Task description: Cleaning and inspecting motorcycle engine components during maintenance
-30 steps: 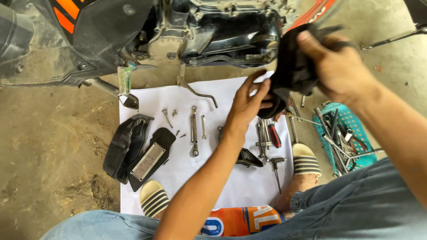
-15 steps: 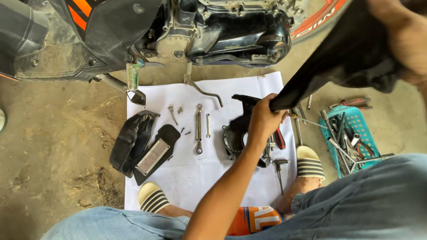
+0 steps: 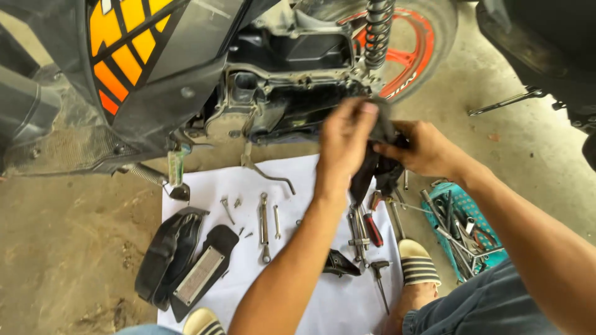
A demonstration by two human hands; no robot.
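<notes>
Concrete floor, stained and dusty, runs under a scooter whose side is opened up, with a white sheet spread below it as a parts mat. Half a second ago the black cover piece was swung high to the right, close to the camera, with only the left hand on its lower end; now it has come down and in — both hands have closed on it just in front of the open engine bay. That reads as the piece being brought back toward the machine (though whether it goes on or is only being turned over, I cannot tell).

The left hand lies over the top of the piece, fingers curled down around it. The right hand grips it from the right side, thumb and fingers pinched on its edge. The piece hangs between them, above the sheet's upper right corner.

On the sheet lie spanners, loose bolts, a red-handled screwdriver and two black covers — a teal basket of tools sits to the right, beside a striped sandal.
</notes>
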